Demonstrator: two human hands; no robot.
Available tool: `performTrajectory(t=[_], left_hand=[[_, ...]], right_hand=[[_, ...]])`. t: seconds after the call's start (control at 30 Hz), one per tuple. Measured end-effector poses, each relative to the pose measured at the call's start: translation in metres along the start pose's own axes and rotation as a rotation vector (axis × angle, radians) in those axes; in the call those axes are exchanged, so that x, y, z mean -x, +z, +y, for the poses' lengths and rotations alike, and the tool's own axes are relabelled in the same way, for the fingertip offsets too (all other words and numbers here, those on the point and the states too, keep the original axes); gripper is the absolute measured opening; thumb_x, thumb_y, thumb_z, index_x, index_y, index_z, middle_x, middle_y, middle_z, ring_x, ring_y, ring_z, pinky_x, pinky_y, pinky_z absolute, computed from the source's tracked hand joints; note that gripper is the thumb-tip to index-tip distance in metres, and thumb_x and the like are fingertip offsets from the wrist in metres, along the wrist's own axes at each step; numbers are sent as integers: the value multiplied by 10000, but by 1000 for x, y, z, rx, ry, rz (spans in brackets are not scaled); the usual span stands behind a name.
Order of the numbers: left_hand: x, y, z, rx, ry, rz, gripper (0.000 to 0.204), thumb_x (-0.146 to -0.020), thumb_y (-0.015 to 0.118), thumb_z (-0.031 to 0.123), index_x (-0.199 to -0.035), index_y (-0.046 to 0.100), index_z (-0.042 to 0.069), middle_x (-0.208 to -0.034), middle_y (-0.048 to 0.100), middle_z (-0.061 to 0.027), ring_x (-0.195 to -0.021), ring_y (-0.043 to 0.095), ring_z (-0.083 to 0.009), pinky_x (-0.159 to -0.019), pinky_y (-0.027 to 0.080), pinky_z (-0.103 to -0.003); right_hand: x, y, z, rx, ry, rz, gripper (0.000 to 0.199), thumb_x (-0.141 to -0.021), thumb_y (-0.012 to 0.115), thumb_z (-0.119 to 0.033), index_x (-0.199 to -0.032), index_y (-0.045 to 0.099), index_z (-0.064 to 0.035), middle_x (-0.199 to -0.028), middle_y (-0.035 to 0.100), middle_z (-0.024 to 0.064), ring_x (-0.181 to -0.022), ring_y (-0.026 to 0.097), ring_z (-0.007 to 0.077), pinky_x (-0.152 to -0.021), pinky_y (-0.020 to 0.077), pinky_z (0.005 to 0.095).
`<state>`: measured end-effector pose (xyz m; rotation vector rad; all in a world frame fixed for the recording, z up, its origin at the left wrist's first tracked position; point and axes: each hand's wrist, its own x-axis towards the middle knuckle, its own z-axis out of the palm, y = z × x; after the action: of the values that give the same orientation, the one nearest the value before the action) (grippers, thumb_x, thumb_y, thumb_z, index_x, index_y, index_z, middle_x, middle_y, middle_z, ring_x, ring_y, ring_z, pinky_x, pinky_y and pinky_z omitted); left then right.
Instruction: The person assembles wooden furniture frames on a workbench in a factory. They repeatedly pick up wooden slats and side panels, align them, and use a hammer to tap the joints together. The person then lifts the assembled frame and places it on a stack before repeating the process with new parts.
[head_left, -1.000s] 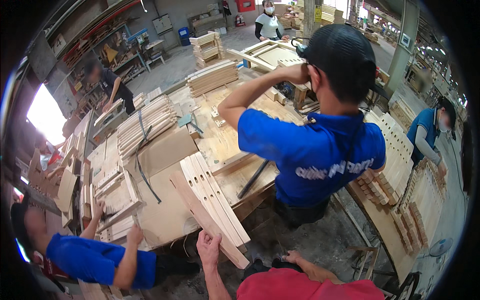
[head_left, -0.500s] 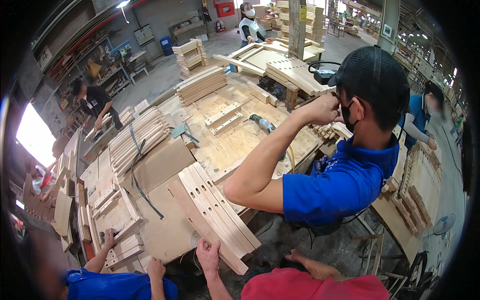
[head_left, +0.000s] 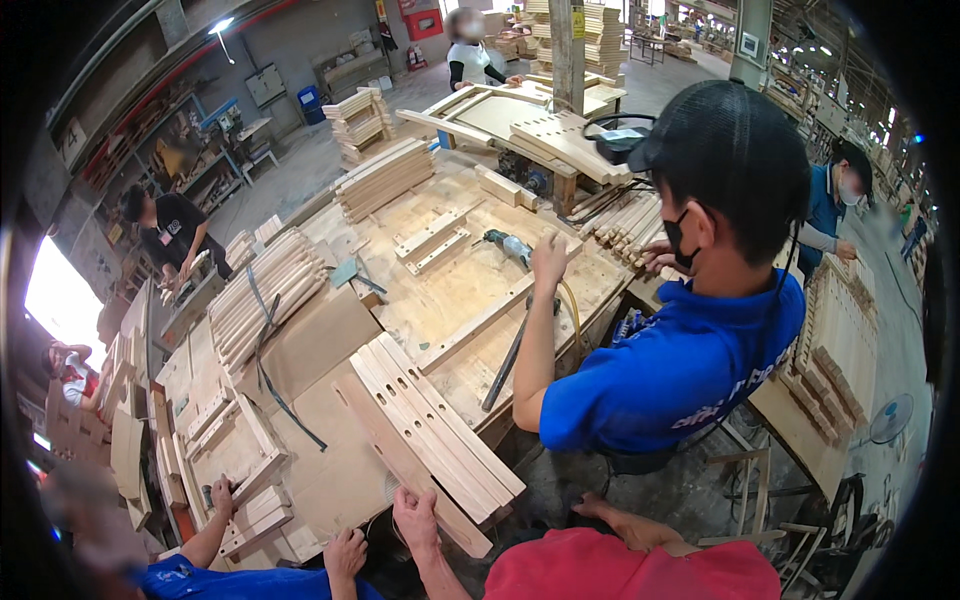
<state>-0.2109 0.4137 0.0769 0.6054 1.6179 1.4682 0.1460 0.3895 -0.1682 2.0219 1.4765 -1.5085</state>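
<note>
My left hand (head_left: 415, 515) is closed on the near end of a plain wooden board (head_left: 418, 460), thumb along its edge. Several pale wooden rails (head_left: 430, 410) with oval slots lie side by side against that board, their near ends jutting past the table edge. Out beside my red-sleeved arm, my right hand (head_left: 590, 503) is low over the dark floor, apart from the boards. Its fingers are too small and dark to read.
A co-worker in a blue shirt (head_left: 680, 360) stands close on the right, an arm over the worktable (head_left: 400, 290). Near it are a power tool (head_left: 508, 245) and a dark bar (head_left: 507, 355). Another person's hands (head_left: 345, 552) are at lower left, by a wooden frame (head_left: 262, 440). Strapped sticks (head_left: 265, 290) lie beyond.
The co-worker in blue has lowered a raised forearm from the face to over the table, and a dark bar now shows there. My left hand stays on the board.
</note>
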Motion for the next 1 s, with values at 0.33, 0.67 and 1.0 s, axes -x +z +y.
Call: performTrajectory(t=[0.33, 0.67, 1.0], left_hand=[[-3, -8, -1, 12, -9, 3, 373, -844, 693, 25, -1195, 578, -30, -1004, 702, -94, -828, 648, -122, -736, 508, -247], [-5, -8, -11, -18, 8, 22, 289, -852, 680, -5, -1124, 582, -24, -926, 677, -64, -784, 622, -105, -710, 490, -236], [3, -9, -7, 46, -7, 26, 358, -846, 676, -15, -1185, 566, -52, -1015, 713, -128, -868, 674, -148, -799, 535, -271]], right_hand=[[-7, 19, 1, 45, -142, -161, 881, -876, 727, -531, -1502, 443, 19, -1479, 533, 219, -1388, 488, 364, -1101, 423, 434], [-2, 15, 2, 321, -303, -214, 726, -897, 674, -529, -1371, 591, 14, -1380, 607, 256, -1277, 575, 411, -1071, 453, 470], [28, -9, -42, 375, -459, -256, 650, -942, 612, -453, -1406, 563, 0, -1393, 589, 260, -1304, 557, 410, -1080, 450, 485]])
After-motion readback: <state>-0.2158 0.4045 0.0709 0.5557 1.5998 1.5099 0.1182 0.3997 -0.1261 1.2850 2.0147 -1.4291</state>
